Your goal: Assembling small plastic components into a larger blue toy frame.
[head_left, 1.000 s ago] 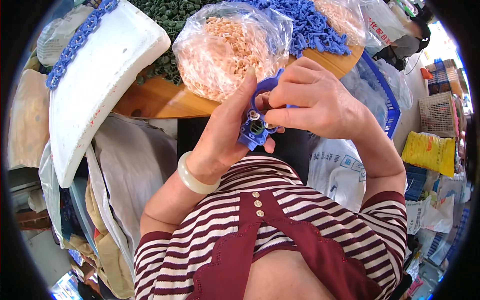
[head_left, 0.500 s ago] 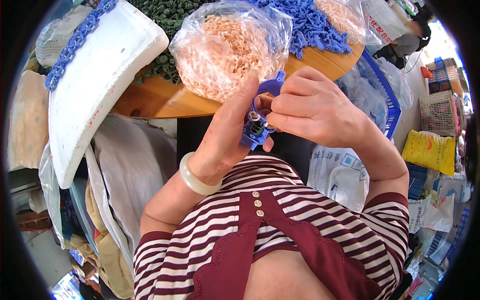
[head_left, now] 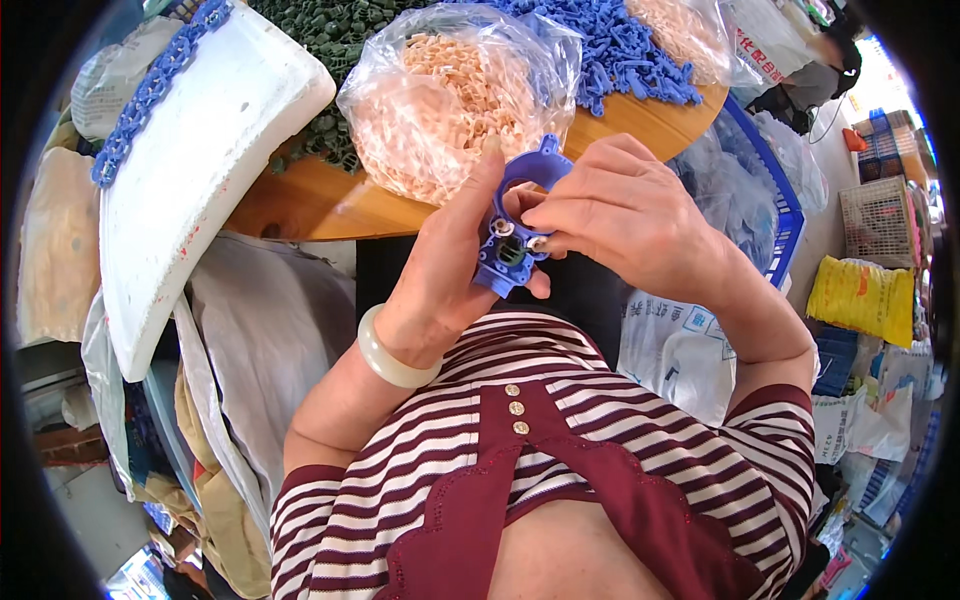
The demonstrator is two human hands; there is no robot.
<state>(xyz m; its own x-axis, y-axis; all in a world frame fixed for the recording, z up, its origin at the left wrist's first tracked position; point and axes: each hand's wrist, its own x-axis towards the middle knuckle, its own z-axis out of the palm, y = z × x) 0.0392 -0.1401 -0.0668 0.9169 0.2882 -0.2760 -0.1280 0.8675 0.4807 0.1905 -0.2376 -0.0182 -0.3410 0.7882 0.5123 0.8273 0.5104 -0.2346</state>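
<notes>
Sitting below a wooden table [head_left: 290,210] at upper centre, bearing a peach-filled clear bag [head_left: 450,120], green pieces [head_left: 335,35], blue pieces [head_left: 630,55]. Near edge curves behind your hands; foam board [head_left: 220,130] upper left and blue crate [head_left: 788,215] upper right flank your working room. Mid-frame, your left hand [head_left: 445,250] grips a blue plastic part [head_left: 518,232]; your right hand [head_left: 635,220] bunches its fingers beside it, pinch unclear.
</notes>
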